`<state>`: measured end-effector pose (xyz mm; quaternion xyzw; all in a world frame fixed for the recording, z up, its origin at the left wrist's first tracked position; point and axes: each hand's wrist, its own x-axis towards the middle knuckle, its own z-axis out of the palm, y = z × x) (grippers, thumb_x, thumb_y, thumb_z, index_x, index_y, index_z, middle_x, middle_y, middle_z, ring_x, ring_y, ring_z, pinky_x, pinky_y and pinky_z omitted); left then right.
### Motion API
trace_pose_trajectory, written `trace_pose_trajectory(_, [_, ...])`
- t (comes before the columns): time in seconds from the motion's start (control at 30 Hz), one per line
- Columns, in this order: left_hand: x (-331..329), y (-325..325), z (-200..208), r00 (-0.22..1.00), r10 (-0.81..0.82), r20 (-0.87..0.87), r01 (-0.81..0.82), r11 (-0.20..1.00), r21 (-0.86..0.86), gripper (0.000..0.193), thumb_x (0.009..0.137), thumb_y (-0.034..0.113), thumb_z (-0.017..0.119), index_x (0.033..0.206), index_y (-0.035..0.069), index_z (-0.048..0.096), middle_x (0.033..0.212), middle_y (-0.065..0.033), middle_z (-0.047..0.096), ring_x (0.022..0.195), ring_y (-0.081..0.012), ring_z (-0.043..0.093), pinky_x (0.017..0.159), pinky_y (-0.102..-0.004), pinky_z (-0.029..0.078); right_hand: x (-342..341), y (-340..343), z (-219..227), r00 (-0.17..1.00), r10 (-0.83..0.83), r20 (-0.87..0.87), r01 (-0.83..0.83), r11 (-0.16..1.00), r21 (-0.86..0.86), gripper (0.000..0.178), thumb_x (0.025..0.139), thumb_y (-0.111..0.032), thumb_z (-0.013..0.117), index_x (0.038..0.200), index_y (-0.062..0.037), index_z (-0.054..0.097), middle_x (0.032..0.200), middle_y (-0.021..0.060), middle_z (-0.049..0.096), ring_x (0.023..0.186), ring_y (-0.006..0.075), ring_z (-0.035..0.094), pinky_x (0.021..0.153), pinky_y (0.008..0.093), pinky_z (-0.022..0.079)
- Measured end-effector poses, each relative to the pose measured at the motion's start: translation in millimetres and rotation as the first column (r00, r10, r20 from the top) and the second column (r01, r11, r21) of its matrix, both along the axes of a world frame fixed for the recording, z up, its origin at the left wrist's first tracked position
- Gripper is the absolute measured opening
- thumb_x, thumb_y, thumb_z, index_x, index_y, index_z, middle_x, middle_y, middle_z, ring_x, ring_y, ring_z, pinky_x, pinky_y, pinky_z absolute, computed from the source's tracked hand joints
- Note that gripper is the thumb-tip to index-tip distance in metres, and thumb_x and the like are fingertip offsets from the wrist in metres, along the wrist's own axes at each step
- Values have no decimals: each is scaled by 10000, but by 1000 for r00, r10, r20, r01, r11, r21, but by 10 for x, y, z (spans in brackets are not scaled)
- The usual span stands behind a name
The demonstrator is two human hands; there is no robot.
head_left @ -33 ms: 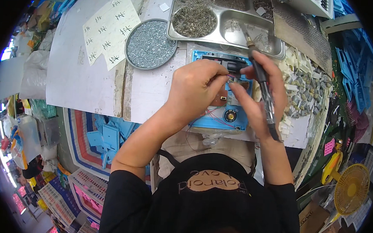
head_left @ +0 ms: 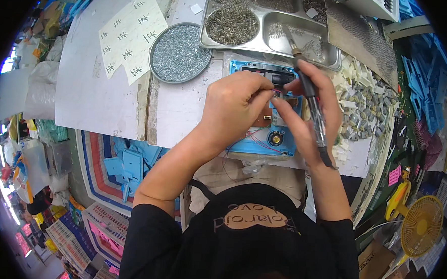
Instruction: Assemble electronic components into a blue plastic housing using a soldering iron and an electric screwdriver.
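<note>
A blue plastic housing [head_left: 236, 65] lies on the bench, with a brown circuit board [head_left: 261, 122], a small round speaker [head_left: 275, 137] and thin red wires [head_left: 256, 137] inside. Over its middle, my left hand [head_left: 234, 100] is closed in a pinch at a thin wire; the fingertips partly hide it. My right hand [head_left: 313, 114] grips a soldering iron [head_left: 307, 86] with a black handle, its metal tip pointing away over the steel tray. The right thumb reaches toward the left fingertips. Next to the thumb sits a black cylindrical part [head_left: 282, 79] in the housing.
A round dish [head_left: 181, 54] of small screws stands left of the housing. Behind is a divided steel tray [head_left: 269, 47] with springs. Small white and grey parts [head_left: 361, 114] are heaped at the right. A marked sheet [head_left: 129, 38] lies far left; a yellow fan [head_left: 421, 225] stands right.
My right hand and the soldering iron have shifted slightly to the left, the thumb drawing closer to the left fingertips. My left hand stays where it was.
</note>
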<state>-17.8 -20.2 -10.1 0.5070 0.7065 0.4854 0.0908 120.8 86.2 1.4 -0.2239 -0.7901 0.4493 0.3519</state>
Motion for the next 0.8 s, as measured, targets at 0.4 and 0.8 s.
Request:
trace_pose_trajectory(0.4, [-108, -81, 69, 627, -83, 774, 237, 968, -88, 151, 961, 87, 690, 1024, -45, 729, 866, -65, 729, 723, -82, 679, 633, -238, 574, -54, 41, -69, 995, 71, -75, -79, 992, -102, 547, 788, 101, 723, 1299, -76, 640, 958, 72, 614, 842, 162, 644, 760, 277, 519])
trace_pose_trajectory(0.8, [-92, -94, 36, 974, -59, 218, 98, 981, -169, 87, 916, 71, 722, 948, -8, 701, 885, -57, 674, 658, -99, 607, 605, -235, 494, -5, 51, -95, 1000, 31, 3, -31, 987, 156, 571, 757, 92, 766, 1286, -88, 650, 975, 94, 630, 809, 193, 648, 746, 307, 527])
